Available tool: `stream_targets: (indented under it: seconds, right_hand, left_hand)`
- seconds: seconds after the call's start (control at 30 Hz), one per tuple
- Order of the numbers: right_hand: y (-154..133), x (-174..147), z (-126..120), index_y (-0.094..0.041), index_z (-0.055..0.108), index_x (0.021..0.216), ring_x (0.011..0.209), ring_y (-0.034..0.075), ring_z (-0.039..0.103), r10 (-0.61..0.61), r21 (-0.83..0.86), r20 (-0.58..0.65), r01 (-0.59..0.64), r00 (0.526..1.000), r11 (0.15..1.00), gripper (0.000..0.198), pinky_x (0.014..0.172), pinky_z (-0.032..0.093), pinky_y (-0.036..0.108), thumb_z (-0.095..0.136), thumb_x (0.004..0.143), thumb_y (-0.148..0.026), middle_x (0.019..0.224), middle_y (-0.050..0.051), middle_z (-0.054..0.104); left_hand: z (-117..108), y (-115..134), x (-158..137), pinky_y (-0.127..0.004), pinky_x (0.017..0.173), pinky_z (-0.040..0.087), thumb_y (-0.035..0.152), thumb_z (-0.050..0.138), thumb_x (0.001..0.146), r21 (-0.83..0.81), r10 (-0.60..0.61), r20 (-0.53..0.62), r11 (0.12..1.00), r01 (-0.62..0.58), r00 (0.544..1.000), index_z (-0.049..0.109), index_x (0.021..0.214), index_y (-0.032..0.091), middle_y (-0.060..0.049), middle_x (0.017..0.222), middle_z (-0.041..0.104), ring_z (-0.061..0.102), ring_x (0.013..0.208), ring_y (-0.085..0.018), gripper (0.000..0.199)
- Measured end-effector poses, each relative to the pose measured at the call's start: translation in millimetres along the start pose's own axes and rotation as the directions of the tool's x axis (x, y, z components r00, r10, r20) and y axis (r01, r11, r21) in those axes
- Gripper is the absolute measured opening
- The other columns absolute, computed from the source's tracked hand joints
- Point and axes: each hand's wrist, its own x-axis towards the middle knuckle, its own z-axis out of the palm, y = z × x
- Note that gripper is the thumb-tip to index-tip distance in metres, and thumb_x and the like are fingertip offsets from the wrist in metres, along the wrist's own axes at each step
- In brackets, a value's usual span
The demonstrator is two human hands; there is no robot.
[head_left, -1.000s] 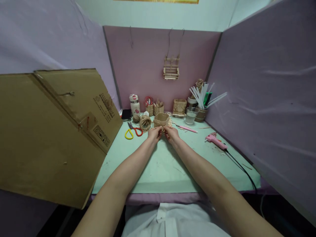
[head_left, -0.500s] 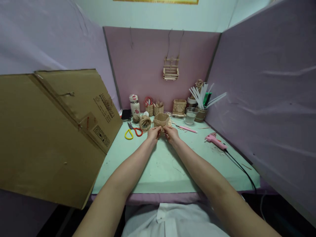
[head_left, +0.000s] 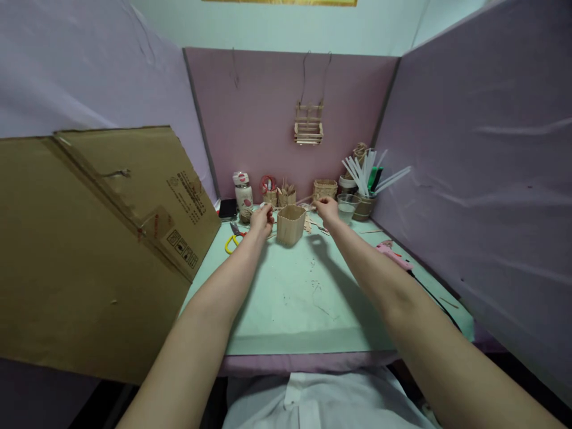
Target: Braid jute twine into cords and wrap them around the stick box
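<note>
box (head_left: 291,226) sits between the two hands, upright on the table (head_left: 272,316), mouth up, long axis vertical. from left hand (head_left: 263,218) it lies to the right, just beside the fingertips, its body reaching down nearer the wearer than they are. from right hand (head_left: 325,210) it lies to the left and a bit lower, with a wider gap. so left hand is the nearer one; neither looks to be touching the box wall, as far as can be seen.

left hand: fingers curled in, thumb side toward the box, not spread. looks pinched on twine (head_left: 305,199), though the strand is very thin there and hard to follow. right hand: thumb and fingers brought together in a pinch, seems to have twine too; strand shows between it and the box, around the far side of the rim. whether it touches the box back: hidden, can't tell.

around left hand: scissors (head_left: 233,242) below and to its left, bottle (head_left: 243,192) beyond it. around right hand: basket (head_left: 325,187) right behind the fingers, glass (head_left: 347,208) just to its right. glue gun (head_left: 395,256) lies past right forearm, partly covered by it.
</note>
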Motion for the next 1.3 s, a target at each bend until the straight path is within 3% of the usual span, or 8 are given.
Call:
stream_targets:
  seconds: [0.2,0.37,0.4,0.53,0.7,0.93,1.17,1.3]
  right_hand:
    - [-36.5,-45.9,-7.5,-0.018,0.050,0.064,0.057,0.008,0.043,-0.233,0.031,0.210,0.232,0.949,0.972,0.010,0.053,0.034,0.018,0.060,0.065,-0.016,0.059,-0.004,0.050]
    - [-40.8,-103.3,-45.2,-0.015,0.060,0.067,0.058,0.011,0.051,0.024,-0.134,0.810,0.145,0.587,0.980,0.015,0.051,0.037,0.020,0.072,0.059,-0.020,0.064,0.001,0.062]
    - [-37.2,-109.8,-49.8,-0.015,0.061,0.067,0.056,0.011,0.050,0.042,-0.173,0.807,0.167,0.588,0.971,0.016,0.050,0.036,0.020,0.073,0.059,-0.022,0.061,0.000,0.060]
    - [-12.9,-125.9,-46.7,-0.017,0.061,0.071,0.063,0.011,0.052,-0.189,-0.103,0.558,0.293,0.808,0.951,0.014,0.057,0.040,0.021,0.068,0.068,-0.028,0.068,0.000,0.060]
    - [17.9,-142.5,-27.6,-0.020,0.061,0.089,0.075,0.014,0.057,-0.193,0.062,0.613,0.196,0.766,0.979,0.018,0.067,0.046,0.024,0.059,0.076,-0.032,0.086,0.002,0.063]
    - [31.0,-141.4,-30.7,-0.019,0.061,0.077,0.066,0.011,0.051,-0.140,-0.041,0.525,0.189,0.840,0.981,0.013,0.063,0.040,0.021,0.063,0.074,-0.032,0.069,-0.002,0.060]
    - [17.6,-127.6,-29.4,-0.017,0.064,0.075,0.064,0.012,0.051,-0.239,-0.170,0.604,0.416,0.760,0.893,0.013,0.060,0.037,0.022,0.063,0.075,-0.029,0.069,0.000,0.062]
    - [1.2,-113.1,-22.9,-0.017,0.064,0.070,0.064,0.012,0.050,-0.313,-0.209,0.752,0.660,0.580,0.722,0.006,0.062,0.035,0.022,0.063,0.076,-0.019,0.068,0.001,0.062]
  left_hand:
    - [9.9,31.1,-31.0,-0.013,0.047,0.036,0.018,0.072,0.068,-0.119,0.120,0.157,0.988,-0.102,0.980,0.055,0.071,0.014,0.005,0.058,0.054,0.050,0.050,-0.003,0.018]
    - [0.1,21.8,-80.2,-0.015,0.049,0.037,0.017,0.072,0.067,0.110,-0.057,0.275,0.994,0.028,0.960,0.056,0.069,0.013,0.001,0.062,0.057,0.051,0.052,-0.004,0.017]
    - [-2.4,15.1,-89.1,-0.015,0.049,0.037,0.015,0.072,0.065,0.190,-0.105,0.278,0.980,0.052,0.955,0.055,0.067,0.012,0.001,0.060,0.057,0.051,0.051,-0.004,0.018]
    - [-10.6,-18.0,-113.3,-0.018,0.049,0.037,0.008,0.074,0.059,0.419,-0.220,0.265,0.903,0.093,0.939,0.052,0.068,0.014,0.001,0.054,0.055,0.052,0.049,-0.007,0.024]
    - [-20.5,-44.4,-118.3,-0.018,0.050,0.037,0.008,0.069,0.061,0.452,-0.114,0.230,0.892,-0.003,0.966,0.047,0.085,0.020,0.005,0.054,0.055,0.049,0.046,-0.008,0.034]
    - [-31.1,-42.3,-109.7,-0.018,0.053,0.037,0.009,0.069,0.060,0.525,0.063,0.333,0.816,-0.241,0.941,0.059,0.069,0.016,0.002,0.057,0.056,0.049,0.053,-0.007,0.015]
    - [-30.3,-33.3,-106.3,-0.022,0.061,0.045,0.014,0.067,0.066,0.510,0.057,0.354,0.825,-0.243,0.934,0.062,0.072,0.015,-0.003,0.065,0.063,0.058,0.061,-0.012,0.007]
    - [-33.4,-14.6,-100.6,-0.022,0.053,0.039,0.020,0.061,0.072,0.762,-0.046,0.402,0.570,-0.306,0.915,0.064,0.075,0.015,-0.001,0.055,0.060,0.052,0.050,-0.011,0.006]
